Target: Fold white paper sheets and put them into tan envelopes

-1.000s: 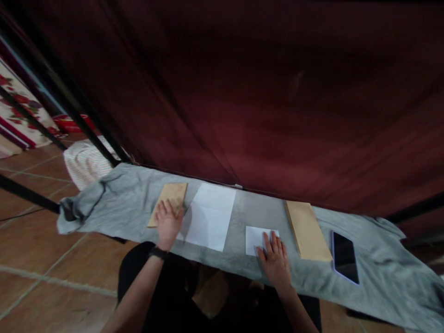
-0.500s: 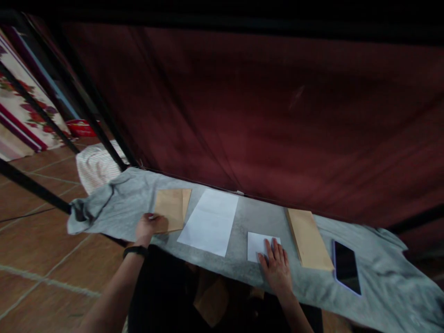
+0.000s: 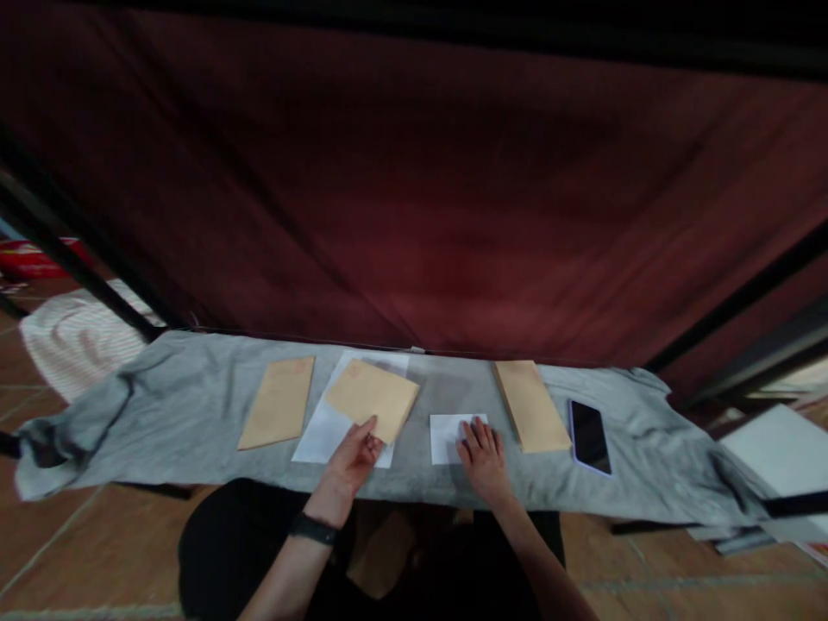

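My left hand [image 3: 355,455] pinches the near edge of a brown paper envelope [image 3: 379,392]. That envelope is over a white sheet of paper [image 3: 318,438] and covers much of it. Another brown envelope [image 3: 278,404] lies flat to the left of the sheet. To the right, my right hand [image 3: 486,459] rests with its fingers spread on a small white piece of paper [image 3: 443,440], perhaps folded. Past that hand is a thick stack of brown envelopes [image 3: 534,412].
All this lies on a narrow surface draped with a grey cloth [image 3: 187,405]. A phone [image 3: 590,438] with a pale purple edge is at the right. Behind rises a dark red panel [image 3: 414,216] with dark bars. Striped fabric [image 3: 84,341] hangs at the left.
My left hand has lifted one envelope from the left and brought it rightward over the white sheet, leaving another behind. My right hand stays on the small paper. The view has turned right.
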`<state>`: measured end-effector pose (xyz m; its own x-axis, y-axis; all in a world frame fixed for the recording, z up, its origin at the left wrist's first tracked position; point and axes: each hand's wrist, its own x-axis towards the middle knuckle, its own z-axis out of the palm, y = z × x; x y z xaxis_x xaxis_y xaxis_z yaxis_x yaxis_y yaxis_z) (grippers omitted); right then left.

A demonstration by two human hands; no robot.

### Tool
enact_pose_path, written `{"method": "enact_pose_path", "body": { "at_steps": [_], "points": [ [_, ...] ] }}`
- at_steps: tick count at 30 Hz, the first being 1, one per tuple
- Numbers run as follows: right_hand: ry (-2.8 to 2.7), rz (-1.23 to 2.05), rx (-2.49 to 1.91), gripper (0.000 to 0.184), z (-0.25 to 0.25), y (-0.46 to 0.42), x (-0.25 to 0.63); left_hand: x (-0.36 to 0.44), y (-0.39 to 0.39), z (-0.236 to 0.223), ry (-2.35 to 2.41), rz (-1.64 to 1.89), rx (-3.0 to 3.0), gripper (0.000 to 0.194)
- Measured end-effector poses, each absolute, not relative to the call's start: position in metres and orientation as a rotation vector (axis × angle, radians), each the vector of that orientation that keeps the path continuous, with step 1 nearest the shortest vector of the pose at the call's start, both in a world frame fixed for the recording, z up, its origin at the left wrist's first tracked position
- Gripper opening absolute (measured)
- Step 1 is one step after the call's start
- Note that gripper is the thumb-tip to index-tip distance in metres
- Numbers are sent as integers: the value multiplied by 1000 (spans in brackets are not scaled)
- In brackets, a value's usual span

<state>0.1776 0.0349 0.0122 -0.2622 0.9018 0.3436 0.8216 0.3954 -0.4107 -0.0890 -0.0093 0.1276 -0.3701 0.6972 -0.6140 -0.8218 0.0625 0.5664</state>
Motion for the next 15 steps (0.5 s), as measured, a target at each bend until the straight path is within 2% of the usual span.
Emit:
{"method": "enact_pose_path", "body": {
  "at_steps": [3, 7, 15],
  "points": [
    [-1844, 696, -1447, 50, 40, 35, 167, -53, -2, 124, 1067, 1562, -134, 30],
    [-1330, 1412, -1049, 55, 84, 31, 145, -20, 4, 123, 1047, 1515, -101, 34],
    [-775, 1757, -919, 29, 110, 28, 147, 7, 0, 123, 1014, 1452, -87, 33]
  ]
}}
